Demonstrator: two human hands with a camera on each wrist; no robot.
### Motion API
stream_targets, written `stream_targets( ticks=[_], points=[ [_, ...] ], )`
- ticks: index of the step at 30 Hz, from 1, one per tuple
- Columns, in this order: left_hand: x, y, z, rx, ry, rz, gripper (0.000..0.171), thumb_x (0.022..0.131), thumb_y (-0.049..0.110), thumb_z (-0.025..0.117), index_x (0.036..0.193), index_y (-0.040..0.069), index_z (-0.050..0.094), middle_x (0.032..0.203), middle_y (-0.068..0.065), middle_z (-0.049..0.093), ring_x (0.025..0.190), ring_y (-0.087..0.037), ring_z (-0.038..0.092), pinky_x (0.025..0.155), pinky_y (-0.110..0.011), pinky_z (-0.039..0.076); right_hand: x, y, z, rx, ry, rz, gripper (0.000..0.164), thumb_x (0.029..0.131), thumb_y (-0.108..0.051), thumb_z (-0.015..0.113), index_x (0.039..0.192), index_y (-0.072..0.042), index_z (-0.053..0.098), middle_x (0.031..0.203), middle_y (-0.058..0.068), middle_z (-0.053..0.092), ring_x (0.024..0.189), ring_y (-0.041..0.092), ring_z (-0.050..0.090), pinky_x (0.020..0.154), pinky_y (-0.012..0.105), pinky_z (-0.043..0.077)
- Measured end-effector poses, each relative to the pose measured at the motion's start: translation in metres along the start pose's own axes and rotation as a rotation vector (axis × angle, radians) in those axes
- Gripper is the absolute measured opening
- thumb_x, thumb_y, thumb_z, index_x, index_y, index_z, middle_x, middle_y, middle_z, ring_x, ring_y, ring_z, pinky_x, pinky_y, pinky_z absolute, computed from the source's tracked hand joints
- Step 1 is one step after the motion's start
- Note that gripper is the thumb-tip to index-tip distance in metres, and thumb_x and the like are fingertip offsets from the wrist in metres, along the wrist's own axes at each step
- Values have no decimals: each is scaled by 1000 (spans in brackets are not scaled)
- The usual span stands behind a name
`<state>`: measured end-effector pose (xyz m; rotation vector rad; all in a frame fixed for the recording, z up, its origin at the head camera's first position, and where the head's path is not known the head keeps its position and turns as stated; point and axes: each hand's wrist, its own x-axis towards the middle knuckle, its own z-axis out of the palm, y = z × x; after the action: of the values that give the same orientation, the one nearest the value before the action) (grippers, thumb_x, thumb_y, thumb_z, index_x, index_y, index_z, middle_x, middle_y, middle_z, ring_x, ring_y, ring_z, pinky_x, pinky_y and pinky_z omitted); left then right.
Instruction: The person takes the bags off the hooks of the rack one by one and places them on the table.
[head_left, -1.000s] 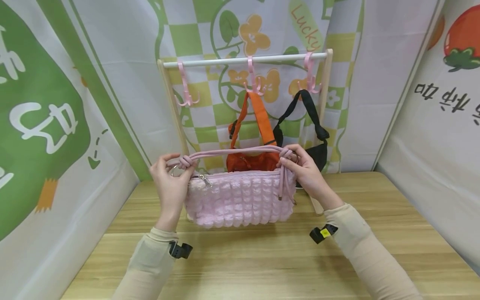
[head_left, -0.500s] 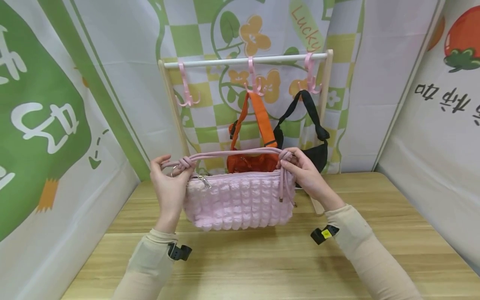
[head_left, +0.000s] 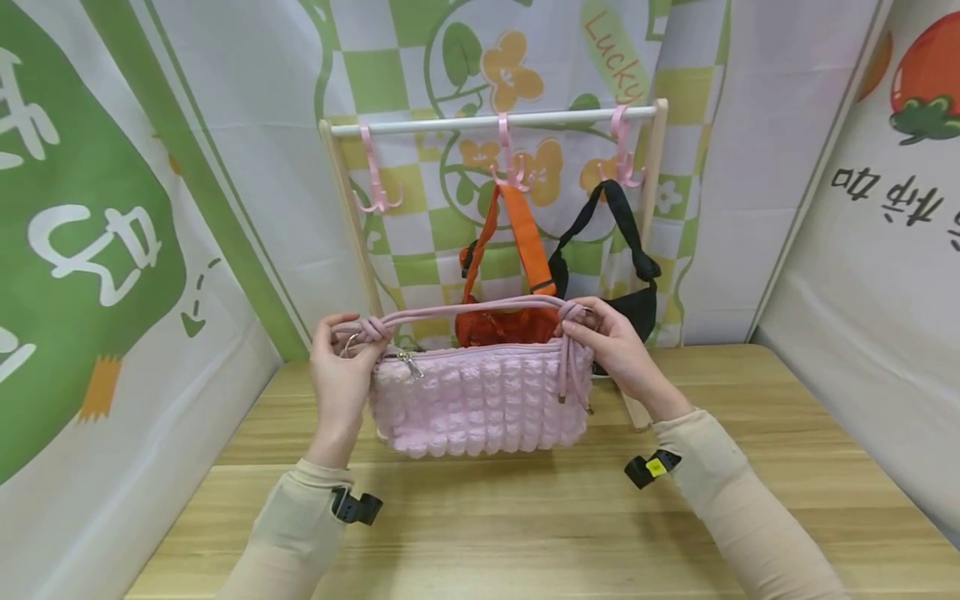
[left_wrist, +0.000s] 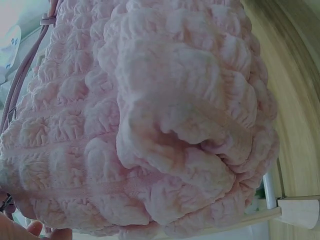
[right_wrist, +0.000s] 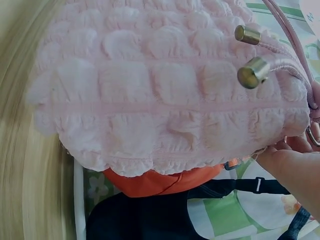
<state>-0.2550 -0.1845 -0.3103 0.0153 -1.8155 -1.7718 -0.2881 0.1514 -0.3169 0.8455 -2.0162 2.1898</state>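
A pink quilted handbag is held up in front of a small rack, its zipper pull at the left end of the top edge. My left hand pinches the left knot of the bag's cord strap, close to a metal ring. With thumb and fingers my right hand grips the right knot, and two cord ends hang below it. Puffy pink fabric fills most of the left wrist view, with some fingers at its lower left corner. Gold cord tips show in the right wrist view.
Behind the bag stands a rack with a white bar and three pink hooks. An orange bag hangs from the middle hook, a black bag from the right one. The left hook carries nothing. Below is a wooden table.
Both hands keep hold of the strap knots. The pink handbag dipped slightly, then rose a little again, with only small shifts of the left hand. The hung bags have stayed put.
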Motion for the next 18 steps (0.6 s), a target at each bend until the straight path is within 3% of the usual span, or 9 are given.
stream_targets(
  ticks=[4,10,18],
  points=[
    [1,0,0,-36,-24,-24,45,78,-1,74,116,6,52,96,3,59,86,-9,60,77,-15,53,0,0,-1,-6,6,4,19,95,-8,56,113,-8,54,97,4,63,91,11,63,73,20,54],
    [2,0,-1,-62,-43,-48,34,77,-8,70,98,14,54,96,0,57,89,-11,58,78,-15,53,0,2,-2,-12,4,7,18,95,-8,56,113,-9,54,98,4,63,92,12,63,74,20,54],
    [1,0,-4,-100,-70,-47,32,76,-11,70,91,13,54,91,0,59,89,-11,59,80,-17,54,-1,3,-5,-65,14,8,18,94,-9,57,112,-11,54,100,5,62,91,12,64,72,22,55]
  ],
)
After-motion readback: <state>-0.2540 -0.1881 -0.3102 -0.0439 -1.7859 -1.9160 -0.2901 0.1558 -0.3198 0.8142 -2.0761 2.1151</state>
